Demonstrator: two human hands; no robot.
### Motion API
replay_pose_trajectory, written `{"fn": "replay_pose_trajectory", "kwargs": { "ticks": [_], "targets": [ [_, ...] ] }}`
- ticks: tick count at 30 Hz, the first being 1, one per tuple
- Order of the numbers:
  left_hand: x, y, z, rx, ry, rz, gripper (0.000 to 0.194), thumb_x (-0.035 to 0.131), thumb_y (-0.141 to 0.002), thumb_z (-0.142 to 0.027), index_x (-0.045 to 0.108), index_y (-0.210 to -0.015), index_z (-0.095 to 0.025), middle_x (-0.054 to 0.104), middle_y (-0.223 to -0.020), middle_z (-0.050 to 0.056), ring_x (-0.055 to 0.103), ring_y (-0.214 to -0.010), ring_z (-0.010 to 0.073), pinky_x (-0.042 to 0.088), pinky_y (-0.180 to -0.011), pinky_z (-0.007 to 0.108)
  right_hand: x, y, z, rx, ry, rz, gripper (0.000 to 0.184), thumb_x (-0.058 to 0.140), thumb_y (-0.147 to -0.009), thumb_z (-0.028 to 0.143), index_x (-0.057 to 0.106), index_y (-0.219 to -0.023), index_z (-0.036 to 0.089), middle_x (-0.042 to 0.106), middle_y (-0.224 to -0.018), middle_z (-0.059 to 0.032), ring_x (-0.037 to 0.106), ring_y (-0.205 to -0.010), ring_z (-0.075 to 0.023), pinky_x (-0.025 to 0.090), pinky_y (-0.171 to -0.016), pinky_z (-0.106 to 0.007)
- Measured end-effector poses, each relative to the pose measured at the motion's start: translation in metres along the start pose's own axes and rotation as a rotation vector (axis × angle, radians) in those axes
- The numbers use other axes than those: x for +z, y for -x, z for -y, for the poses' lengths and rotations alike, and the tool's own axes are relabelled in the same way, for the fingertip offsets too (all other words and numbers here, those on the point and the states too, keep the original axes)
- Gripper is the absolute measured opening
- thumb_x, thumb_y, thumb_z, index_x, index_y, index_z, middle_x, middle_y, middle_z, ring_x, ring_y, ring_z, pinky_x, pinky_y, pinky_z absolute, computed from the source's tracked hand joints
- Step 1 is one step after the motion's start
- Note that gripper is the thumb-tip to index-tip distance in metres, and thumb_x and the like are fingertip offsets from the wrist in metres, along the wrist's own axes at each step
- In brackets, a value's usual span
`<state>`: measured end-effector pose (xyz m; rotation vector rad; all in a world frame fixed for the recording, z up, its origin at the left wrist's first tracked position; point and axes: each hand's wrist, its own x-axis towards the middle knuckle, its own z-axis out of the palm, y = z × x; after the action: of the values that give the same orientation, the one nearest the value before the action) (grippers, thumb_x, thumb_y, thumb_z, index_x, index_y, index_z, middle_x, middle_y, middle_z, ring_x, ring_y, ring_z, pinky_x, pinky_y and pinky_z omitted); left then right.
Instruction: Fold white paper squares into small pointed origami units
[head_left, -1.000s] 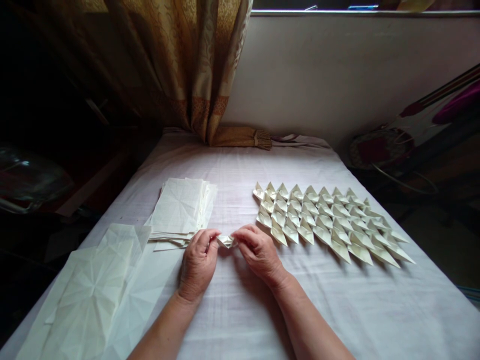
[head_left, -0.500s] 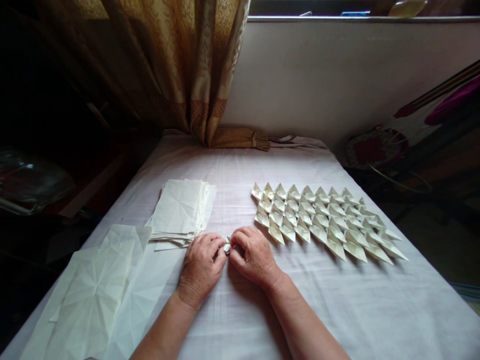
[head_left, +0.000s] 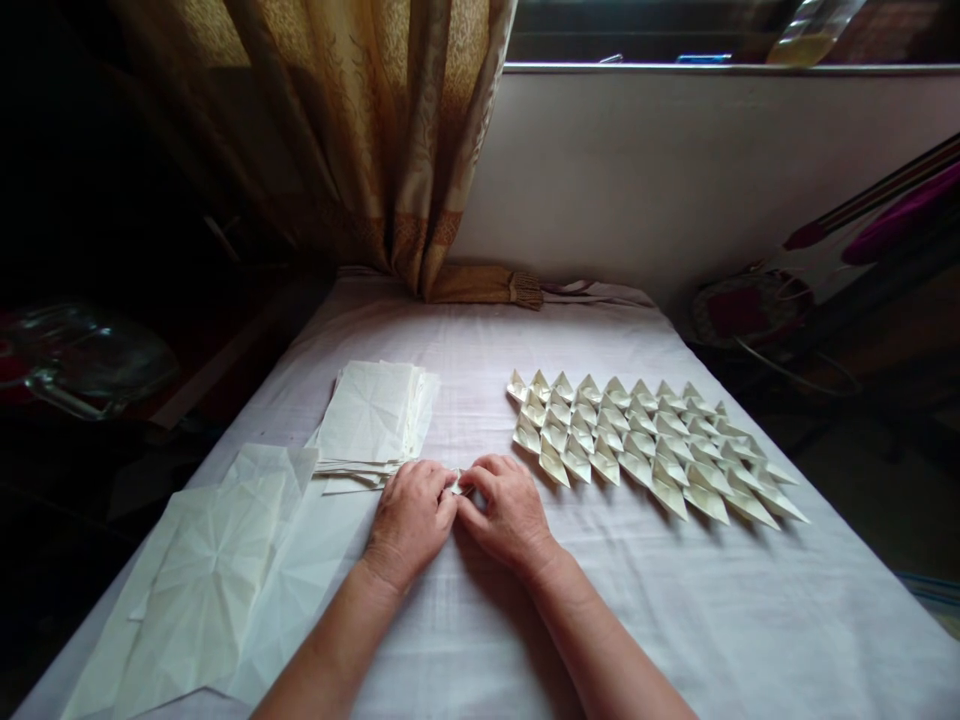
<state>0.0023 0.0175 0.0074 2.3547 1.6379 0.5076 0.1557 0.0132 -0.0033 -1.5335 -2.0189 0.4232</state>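
Between both hands [head_left: 454,512], small folded paper [head_left: 457,483] mostly hidden by fingers, each grip closed on it, exact shape unclear

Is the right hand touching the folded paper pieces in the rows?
Apart: the head view shows a strip of pale cloth between the right hand and the nearest folded paper pieces.

Soft light pales the middle of the white cloth-covered table [head_left: 637,620]; both sides sink into murky darkness, edges stretched, fine folds slightly blurred.
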Motion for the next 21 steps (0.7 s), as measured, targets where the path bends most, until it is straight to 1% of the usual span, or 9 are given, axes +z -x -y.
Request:
{"fn": "replay_pose_trajectory", "kwargs": {
  "ticks": [2, 5, 7, 9, 12, 14, 17, 21],
  "targets": [
    [0.000, -0.002, 0.001, -0.010, 0.018, -0.003, 0.020, 0.055, -0.082, -0.009, 0.066, -0.093, -0.020, 0.069, -0.096, 0.004, 0.060, -0.097, 0.0236, 0.045, -0.093, 0.040, -0.001, -0.003, -0.001, 0.007, 0.006, 0.013, 0.003, 0.068, -0.079, 0.023, 0.070, -0.080, 0.022, 0.065, -0.085, -0.0024, 0.055, -0.083, -0.0184, 0.035, -0.078, -0.030],
    [0.001, -0.003, 0.003, -0.032, 0.054, -0.026, 0.016, 0.056, -0.082, -0.011, 0.066, -0.090, -0.021, 0.070, -0.095, 0.004, 0.061, -0.097, 0.0234, 0.046, -0.092, 0.039, -0.002, -0.008, 0.000, 0.028, 0.034, 0.023, 0.008, 0.066, -0.082, 0.027, 0.072, -0.080, 0.022, 0.066, -0.083, -0.0023, 0.056, -0.080, -0.0170, 0.035, -0.075, -0.028],
    [-0.001, -0.003, 0.004, -0.039, 0.075, -0.029, 0.013, 0.057, -0.082, -0.013, 0.065, -0.089, -0.021, 0.071, -0.093, 0.004, 0.062, -0.095, 0.0232, 0.047, -0.090, 0.039, -0.005, -0.010, 0.001, 0.064, 0.056, 0.038, 0.012, 0.065, -0.084, 0.028, 0.073, -0.079, 0.022, 0.067, -0.081, -0.0023, 0.057, -0.078, -0.0160, 0.034, -0.072, -0.027],
    [-0.004, 0.000, 0.005, -0.027, 0.092, -0.001, 0.010, 0.057, -0.083, -0.015, 0.064, -0.088, -0.021, 0.070, -0.090, 0.003, 0.063, -0.091, 0.0229, 0.048, -0.087, 0.039, -0.009, -0.011, 0.004, 0.118, 0.073, 0.082, 0.016, 0.063, -0.085, 0.028, 0.074, -0.075, 0.022, 0.067, -0.078, -0.0020, 0.057, -0.073, -0.0144, 0.033, -0.067, -0.026],
    [-0.008, 0.011, 0.005, 0.034, 0.136, 0.028, 0.006, 0.058, -0.085, -0.019, 0.063, -0.087, -0.021, 0.069, -0.089, 0.003, 0.063, -0.088, 0.0217, 0.050, -0.084, 0.037, -0.016, -0.005, 0.006, 0.189, 0.076, 0.182, 0.022, 0.060, -0.084, 0.025, 0.073, -0.067, 0.022, 0.066, -0.069, -0.0008, 0.054, -0.063, -0.0119, 0.029, -0.059, -0.025],
    [-0.007, 0.020, 0.006, 0.088, 0.162, -0.012, 0.004, 0.060, -0.085, -0.020, 0.062, -0.088, -0.021, 0.068, -0.097, 0.004, 0.062, -0.094, 0.0216, 0.050, -0.087, 0.037, -0.020, 0.001, 0.007, 0.207, 0.070, 0.210, 0.022, 0.061, -0.083, 0.024, 0.073, -0.065, 0.021, 0.065, -0.066, -0.0004, 0.053, -0.060, -0.0112, 0.028, -0.058, -0.025],
    [-0.002, 0.031, 0.010, 0.176, 0.197, -0.074, 0.008, 0.060, -0.085, -0.017, 0.064, -0.090, -0.022, 0.066, -0.107, 0.005, 0.062, -0.099, 0.0209, 0.050, -0.089, 0.036, -0.021, 0.009, 0.007, 0.218, 0.076, 0.189, 0.021, 0.061, -0.083, 0.025, 0.073, -0.065, 0.021, 0.066, -0.067, -0.0007, 0.055, -0.062, -0.0113, 0.030, -0.059, -0.024],
    [0.001, 0.032, 0.015, 0.277, 0.231, -0.055, 0.022, 0.057, -0.088, -0.014, 0.066, -0.105, -0.026, 0.065, -0.107, 0.004, 0.062, -0.096, 0.0180, 0.051, -0.088, 0.032, -0.016, 0.010, 0.006, 0.220, 0.094, 0.146, 0.020, 0.062, -0.083, 0.028, 0.072, -0.068, 0.021, 0.066, -0.071, -0.0010, 0.055, -0.062, -0.0115, 0.031, -0.061, -0.024]
  ]
}}
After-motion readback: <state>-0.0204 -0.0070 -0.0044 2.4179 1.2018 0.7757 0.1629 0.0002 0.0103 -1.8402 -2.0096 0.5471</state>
